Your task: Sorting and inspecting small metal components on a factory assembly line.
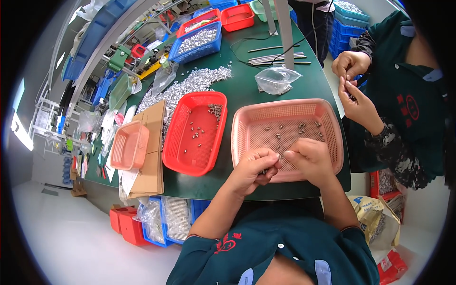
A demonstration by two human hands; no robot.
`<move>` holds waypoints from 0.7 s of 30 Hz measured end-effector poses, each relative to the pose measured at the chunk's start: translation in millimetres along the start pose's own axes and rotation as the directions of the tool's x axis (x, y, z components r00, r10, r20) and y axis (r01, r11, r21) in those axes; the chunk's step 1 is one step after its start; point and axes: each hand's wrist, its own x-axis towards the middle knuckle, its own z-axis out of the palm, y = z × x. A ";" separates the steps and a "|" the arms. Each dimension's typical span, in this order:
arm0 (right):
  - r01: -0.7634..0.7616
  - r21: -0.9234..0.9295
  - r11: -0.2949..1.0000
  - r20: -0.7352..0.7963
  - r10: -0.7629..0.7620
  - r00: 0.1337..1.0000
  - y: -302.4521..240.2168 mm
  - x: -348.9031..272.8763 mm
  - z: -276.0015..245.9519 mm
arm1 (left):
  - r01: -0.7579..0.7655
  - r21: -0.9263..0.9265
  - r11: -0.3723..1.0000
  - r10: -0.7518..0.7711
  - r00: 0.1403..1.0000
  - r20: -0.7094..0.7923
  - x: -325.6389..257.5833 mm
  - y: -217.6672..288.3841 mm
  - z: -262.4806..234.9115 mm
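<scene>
We work over the near edge of the pink basket (247, 126). Our left hand (254, 170) is curled, its fingers pinched together on a small metal piece (264, 171) that barely shows; our right hand (309, 159) is closed into a loose fist just beside it, and we cannot tell whether it holds anything. To do this well, we judge it best to keep both hands low over the pink basket, so a dropped piece lands inside with the other loose pieces (300, 127) scattered there.

Left of the pink basket sits a red basket (178, 142) with a few more pieces, and farther left a smaller pink tray (129, 145) on cardboard. Behind the pink basket lies a clear plastic bag (277, 79); a heap of silvery pieces (190, 85) spreads behind the red one. To its right, another person's hands (354, 83) work close by, clear of ours.
</scene>
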 end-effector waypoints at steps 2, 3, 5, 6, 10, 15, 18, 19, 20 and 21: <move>-0.295 0.205 0.933 0.133 0.272 0.953 1.0 -3.4 -2.1 | 0.056 0.009 0.998 -0.056 0.998 0.036 0.6 3.8 -5.9; -0.295 0.205 0.933 0.135 0.272 0.953 2.9 -4.2 -3.2 | 0.073 0.050 0.996 -0.080 0.985 0.153 2.0 5.2 -10.9; -0.480 0.464 0.744 0.169 0.458 0.873 8.1 -2.6 -4.9 | 0.080 0.114 0.990 -0.107 0.960 0.258 0.6 4.7 -12.5; -0.452 0.495 0.742 0.101 0.468 0.878 3.1 0.1 -7.3 | 0.079 0.113 0.990 -0.107 0.960 0.259 1.1 4.4 -12.6; -0.327 0.365 0.872 -0.016 0.357 0.934 6.8 -8.1 5.8 | 0.104 -0.234 0.967 -0.086 0.992 0.088 8.6 -0.2 -15.0; 0.016 -0.135 0.991 -0.164 -0.039 0.986 -1.2 -7.7 22.7 | 0.079 -0.419 0.904 -0.116 0.991 -0.062 11.4 -8.5 -6.1; 0.154 -0.323 0.934 -0.178 -0.220 0.959 -2.3 -4.4 24.8 | 0.045 -0.419 0.907 -0.082 0.994 -0.071 9.9 -9.9 0.0; 0.186 -0.391 0.901 -0.183 -0.275 0.944 -2.7 -3.4 25.0 | 0.033 -0.437 0.899 -0.071 0.995 -0.071 9.5 -10.6 1.3; 0.188 -0.392 0.901 -0.181 -0.276 0.944 -2.4 -2.8 24.9 | 0.031 -0.438 0.898 -0.069 0.995 -0.071 9.6 -11.1 2.4; 0.196 -0.406 0.892 -0.181 -0.289 0.940 -2.1 -2.5 25.0 | 0.026 -0.450 0.893 -0.064 0.995 -0.071 9.6 -11.6 3.4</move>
